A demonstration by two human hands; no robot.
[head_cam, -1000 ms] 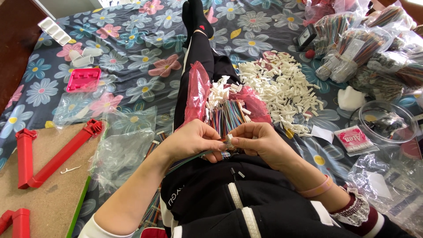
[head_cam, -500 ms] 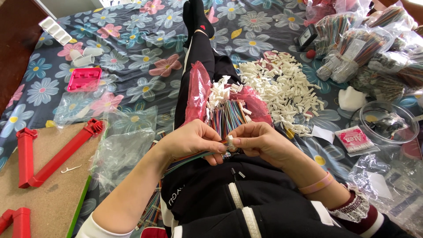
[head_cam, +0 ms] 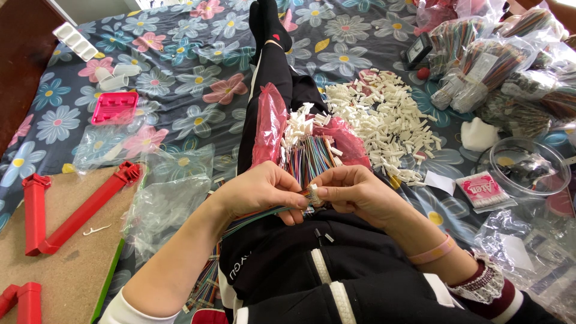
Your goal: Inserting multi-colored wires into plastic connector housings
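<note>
2 hands are pinched together at frame centre: left hand (head_cam: 261, 192) clamped on a bundle of multicoloured wires (head_cam: 252, 215), right hand (head_cam: 354, 193) closed on a small white connector (head_cam: 311, 195) at the wire ends. More wires (head_cam: 309, 159) are seen in a pink bag (head_cam: 270, 123) on the lap; loose white connectors (head_cam: 384, 120) are piled upper right on the flowered bed sheet (head_cam: 180, 90). Risk, as judged: a thin wire could be bent or seated in the wrong slot if grip slips; connector could be dropped into the lap.
</note>
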